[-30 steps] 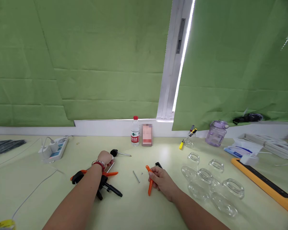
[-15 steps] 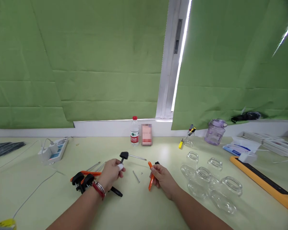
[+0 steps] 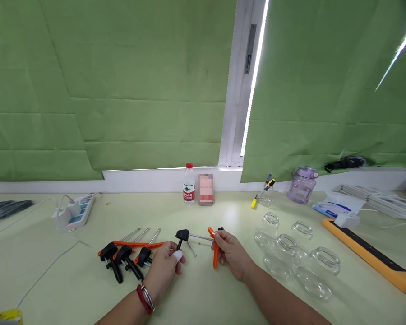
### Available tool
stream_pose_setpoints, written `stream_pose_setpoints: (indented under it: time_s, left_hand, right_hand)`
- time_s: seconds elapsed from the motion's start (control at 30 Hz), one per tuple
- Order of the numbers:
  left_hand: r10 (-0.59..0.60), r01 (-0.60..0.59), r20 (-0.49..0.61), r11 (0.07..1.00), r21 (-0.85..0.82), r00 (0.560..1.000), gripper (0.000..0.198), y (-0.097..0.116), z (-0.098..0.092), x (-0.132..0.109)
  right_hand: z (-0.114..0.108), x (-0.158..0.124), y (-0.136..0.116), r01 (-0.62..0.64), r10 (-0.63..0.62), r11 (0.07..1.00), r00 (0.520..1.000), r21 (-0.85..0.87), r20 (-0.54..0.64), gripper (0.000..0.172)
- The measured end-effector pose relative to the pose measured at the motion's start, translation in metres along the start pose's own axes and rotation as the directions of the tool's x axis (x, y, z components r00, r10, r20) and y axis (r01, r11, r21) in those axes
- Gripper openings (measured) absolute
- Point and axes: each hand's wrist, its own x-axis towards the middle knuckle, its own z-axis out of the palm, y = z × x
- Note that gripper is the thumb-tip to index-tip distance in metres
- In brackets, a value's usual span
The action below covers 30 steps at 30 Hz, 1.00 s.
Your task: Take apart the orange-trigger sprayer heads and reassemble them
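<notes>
My left hand point(image 3: 165, 266) is closed around the black handle of a part with a black head point(image 3: 182, 234) and a thin metal rod pointing right. A white wrap covers one of its fingertips. The rod's tip lies at an orange strip point(image 3: 215, 258), which my right hand point(image 3: 235, 253) pinches upright. Whether the tip goes into the strip I cannot tell. A black end point(image 3: 221, 229) shows behind the right fingers. On the table between the hands lie a short metal pin point(image 3: 192, 249) and a tiny metal piece point(image 3: 199, 243). Left of my left hand rest several orange-and-black tools point(image 3: 124, 253) with metal rods.
Several clear glass-like vessels point(image 3: 286, 243) stand at the right, beside an orange-and-black bar point(image 3: 368, 257). Behind are a water bottle point(image 3: 189, 187), a pinkish blurred card point(image 3: 206, 189), screwdrivers in a jar point(image 3: 266, 196) and a purple jug point(image 3: 302, 186). A power strip point(image 3: 83, 212) lies left.
My left hand has moved right and down, bringing the rod's tip to the orange strip. More of the tools at the left now shows. My right hand has barely moved.
</notes>
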Motion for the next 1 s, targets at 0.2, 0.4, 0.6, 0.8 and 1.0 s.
stream_pose_setpoints:
  time_s: [0.2, 0.4, 0.6, 0.8, 1.0]
  left_hand:
    - [0.024, -0.024, -0.011, 1.000, 0.014, 1.000, 0.007, 0.000, 0.002, -0.002]
    - [0.044, -0.044, -0.003, 0.998, 0.035, 0.999, 0.007, 0.002, 0.003, -0.005]
    - [0.052, -0.053, 0.026, 0.997, 0.048, 0.998, 0.009, 0.001, 0.004, -0.008]
    - [0.057, -0.058, 0.046, 0.998, 0.036, 0.997, 0.012, -0.003, 0.006, -0.008]
    - [0.056, -0.059, 0.107, 0.998, 0.023, 0.993, 0.010, -0.003, 0.009, -0.011]
  right_hand:
    - [-0.002, 0.000, -0.001, 0.018, -0.018, 1.000, 1.000, 0.011, 0.000, 0.045]
    - [-0.004, -0.001, -0.003, 0.028, -0.028, 1.000, 1.000, 0.013, 0.006, 0.044]
    - [-0.005, -0.002, -0.005, 0.017, -0.016, 1.000, 1.000, 0.009, -0.023, 0.045]
    - [-0.005, -0.001, -0.004, 0.041, -0.041, 0.999, 0.999, -0.005, -0.002, 0.043]
    - [-0.006, -0.002, -0.002, 0.045, -0.043, 0.998, 0.998, -0.054, 0.044, 0.045]
